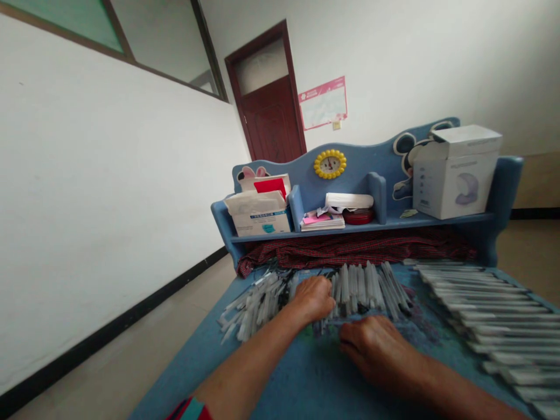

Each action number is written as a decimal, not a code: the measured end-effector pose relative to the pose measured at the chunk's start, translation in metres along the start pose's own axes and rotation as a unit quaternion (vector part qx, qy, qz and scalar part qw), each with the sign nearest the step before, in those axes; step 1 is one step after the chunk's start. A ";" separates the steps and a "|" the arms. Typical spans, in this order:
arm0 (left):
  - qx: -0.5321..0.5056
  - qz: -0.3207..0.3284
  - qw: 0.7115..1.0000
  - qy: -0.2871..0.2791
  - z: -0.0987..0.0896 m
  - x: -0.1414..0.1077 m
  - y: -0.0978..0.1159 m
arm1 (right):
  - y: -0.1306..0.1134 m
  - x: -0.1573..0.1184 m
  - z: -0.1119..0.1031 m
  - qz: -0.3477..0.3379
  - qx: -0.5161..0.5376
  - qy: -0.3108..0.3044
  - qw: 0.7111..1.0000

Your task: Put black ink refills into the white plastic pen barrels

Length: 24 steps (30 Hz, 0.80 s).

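My left hand (315, 297) is closed among the pens, its curled fingers mostly hidden behind the knuckles. On its left lies a loose pile of pens (260, 303) with slim translucent barrels, pointing in slightly different directions. To its right, a bunch of upward-pointing pens (361, 286) lies on the blue table (301, 373). My right hand (376, 347) rests low over the table in front of that bunch, thumb and fingers pressed together. What either hand holds, if anything, is hidden. At the right side, pens (503, 326) lie side by side in a long row.
A blue shelf (350, 157) stands at the table's back, with a checked cloth (324, 249) under it. On it are an opened carton (262, 219), papers (324, 223), a red round tin (359, 216) and a white box (457, 175). A white wall (109, 175) rises at left.
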State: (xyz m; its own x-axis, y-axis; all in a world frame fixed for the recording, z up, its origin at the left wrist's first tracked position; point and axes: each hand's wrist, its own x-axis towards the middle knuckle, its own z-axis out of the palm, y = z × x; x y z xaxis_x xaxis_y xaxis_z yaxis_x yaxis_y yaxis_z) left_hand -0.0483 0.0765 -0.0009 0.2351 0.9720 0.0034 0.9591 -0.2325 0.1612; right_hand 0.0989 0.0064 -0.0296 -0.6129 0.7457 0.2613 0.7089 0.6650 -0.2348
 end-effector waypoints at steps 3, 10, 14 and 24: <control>0.013 -0.019 1.000 -0.013 0.002 0.004 0.003 | 0.004 -0.003 0.004 -0.001 0.023 0.004 1.000; 0.005 -0.060 0.998 -0.017 0.003 0.015 0.009 | 0.004 -0.002 0.007 0.000 0.017 0.010 1.000; -0.047 -0.087 0.995 0.001 0.004 0.015 0.009 | 0.003 -0.003 0.010 -0.006 -0.005 0.016 1.000; -0.394 -0.111 0.912 -0.009 -0.011 -0.013 -0.020 | 0.003 -0.002 0.011 -0.015 -0.013 0.015 1.000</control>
State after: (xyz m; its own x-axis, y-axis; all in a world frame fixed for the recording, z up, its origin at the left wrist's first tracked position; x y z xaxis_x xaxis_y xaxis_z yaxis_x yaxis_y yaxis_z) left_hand -0.0726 0.0693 0.0062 0.0574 0.9898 -0.1306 0.5742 0.0743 0.8154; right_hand 0.0989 0.0072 -0.0413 -0.6232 0.7240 0.2957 0.7000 0.6850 -0.2018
